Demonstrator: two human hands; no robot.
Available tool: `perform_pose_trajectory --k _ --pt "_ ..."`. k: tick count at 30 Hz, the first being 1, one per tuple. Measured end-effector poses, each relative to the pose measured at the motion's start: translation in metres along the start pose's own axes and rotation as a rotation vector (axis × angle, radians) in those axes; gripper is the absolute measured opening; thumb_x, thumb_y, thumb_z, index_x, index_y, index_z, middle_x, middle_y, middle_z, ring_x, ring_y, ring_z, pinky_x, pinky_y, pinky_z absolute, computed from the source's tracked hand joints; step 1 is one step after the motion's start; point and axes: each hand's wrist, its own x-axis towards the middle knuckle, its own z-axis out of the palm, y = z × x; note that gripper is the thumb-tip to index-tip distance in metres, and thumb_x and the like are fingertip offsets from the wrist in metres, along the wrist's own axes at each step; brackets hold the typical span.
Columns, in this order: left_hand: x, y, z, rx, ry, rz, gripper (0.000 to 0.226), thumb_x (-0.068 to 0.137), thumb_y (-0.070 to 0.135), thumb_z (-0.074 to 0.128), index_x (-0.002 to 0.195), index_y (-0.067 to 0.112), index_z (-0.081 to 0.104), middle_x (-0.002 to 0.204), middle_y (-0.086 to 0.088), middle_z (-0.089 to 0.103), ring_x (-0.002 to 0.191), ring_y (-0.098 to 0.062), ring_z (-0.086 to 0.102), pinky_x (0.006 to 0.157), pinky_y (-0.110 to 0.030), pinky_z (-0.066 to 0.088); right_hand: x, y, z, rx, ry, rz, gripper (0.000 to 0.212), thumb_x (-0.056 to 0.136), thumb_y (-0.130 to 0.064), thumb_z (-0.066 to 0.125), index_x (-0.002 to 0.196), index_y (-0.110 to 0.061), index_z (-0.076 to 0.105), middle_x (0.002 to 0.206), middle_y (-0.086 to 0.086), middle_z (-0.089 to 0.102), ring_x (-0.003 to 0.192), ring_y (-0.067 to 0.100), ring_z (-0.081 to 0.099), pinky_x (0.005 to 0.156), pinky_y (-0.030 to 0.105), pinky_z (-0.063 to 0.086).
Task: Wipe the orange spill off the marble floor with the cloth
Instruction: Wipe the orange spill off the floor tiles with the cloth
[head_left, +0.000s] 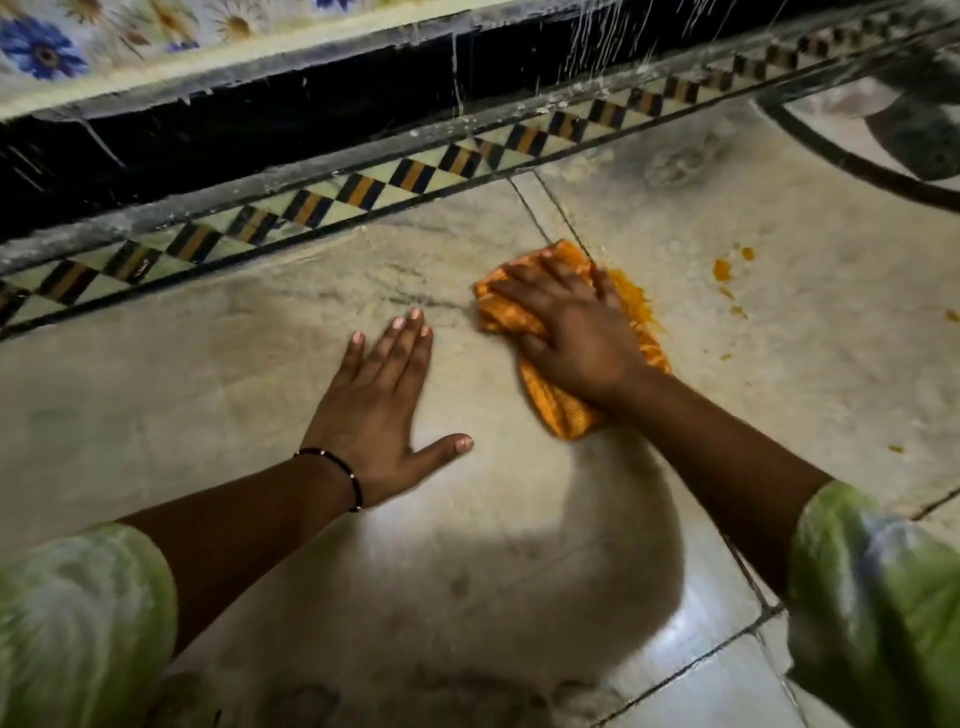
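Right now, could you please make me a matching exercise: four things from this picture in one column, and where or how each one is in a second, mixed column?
Things:
1. left hand
2. right hand
3. cloth
4. small orange drops

States:
A. lies under the right hand, at the spill
B. flat on the bare marble floor, fingers straight
C. scattered on the floor, apart from the cloth
D. presses down on the cloth

Pairs: 1-B, 2-D, 3-A, 4-C
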Motion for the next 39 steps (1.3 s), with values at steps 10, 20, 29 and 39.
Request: perform_pose_trajectory --k 10,20,29,39 --pt "0.001 0.005 -0.001 -0.013 0.005 -0.02 0.109 0.076 0.085 0.016 0.151 0.008 -0.004 0.158 -0.008 -0.013 0.145 -0.018 -0.014 0.117 -0.044 -0.007 -0.006 -0.024 0.01 0.03 0.119 0.121 0.056 0.091 -0.047 0.036 0.146 -0.037 0.028 0.157 -0.005 0.023 0.146 0.024 0.008 0.113 0.056 -0.002" --pt "0.0 0.001 0.001 -0.021 0.001 -0.02 0.109 0.077 0.086 0.016 0.151 0.008 -0.004 0.158 -0.007 -0.013 0.145 -0.017 -0.014 0.117 -0.043 -0.006 -0.022 0.058 -0.005 0.046 0.241 0.452 0.062 0.083 -0.048 0.036 0.145 -0.037 0.033 0.154 -0.006 0.03 0.144 0.021 0.018 0.114 0.055 0.007" --pt "0.002 0.003 -0.002 0.023 -0.015 -0.004 0.108 0.077 0.084 0.017 0.151 0.006 0.005 0.159 -0.008 -0.005 0.146 -0.019 -0.005 0.117 -0.042 -0.003 0.024 -0.01 0.002 0.052 0.135 0.201 0.058 0.093 -0.046 0.041 0.147 -0.036 0.025 0.157 -0.005 0.021 0.146 0.023 0.007 0.114 0.055 -0.002" --pt "-0.001 0.008 -0.002 0.026 -0.007 -0.02 0.109 0.076 0.085 0.014 0.151 0.006 0.003 0.159 -0.008 -0.005 0.145 -0.017 -0.008 0.118 -0.041 -0.004 -0.093 0.034 0.008 0.065 0.248 0.648 0.066 0.083 -0.045 0.033 0.147 -0.029 0.031 0.156 0.001 0.026 0.144 0.026 0.014 0.116 0.053 0.002"
